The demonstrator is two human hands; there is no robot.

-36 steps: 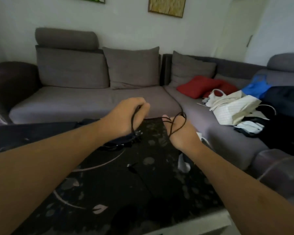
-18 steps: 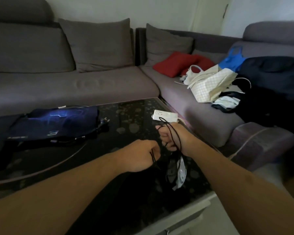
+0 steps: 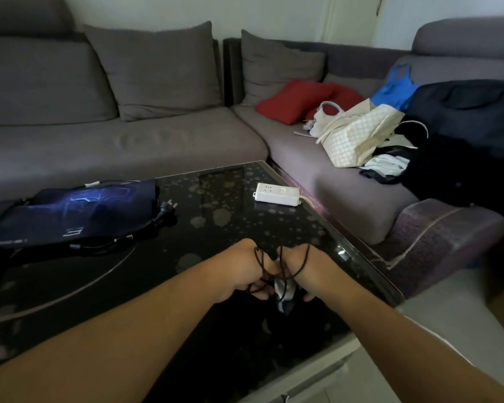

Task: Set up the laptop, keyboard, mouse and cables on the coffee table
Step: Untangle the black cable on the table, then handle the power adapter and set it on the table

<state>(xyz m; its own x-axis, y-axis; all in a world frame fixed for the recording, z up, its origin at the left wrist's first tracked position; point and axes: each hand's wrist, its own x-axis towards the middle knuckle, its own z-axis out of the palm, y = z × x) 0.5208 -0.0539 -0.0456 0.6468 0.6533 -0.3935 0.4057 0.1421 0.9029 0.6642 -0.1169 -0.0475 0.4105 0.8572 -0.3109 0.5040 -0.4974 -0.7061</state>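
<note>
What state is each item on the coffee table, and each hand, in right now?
Black cable: looped around both hands, tangled.
Left hand: grips the cable.
Right hand: grips the cable.
Power strip: flat on the table, sockets empty.
Plug: unplugged, lying beside the dark blue pad.

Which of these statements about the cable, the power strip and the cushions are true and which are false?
1. Both hands hold the thin black cable. True.
2. The white power strip lies on the sofa. False: it lies on the coffee table.
3. The left hand and right hand are close together. True.
4. The red cushions lie on the table. False: they lie on the sofa.
</note>
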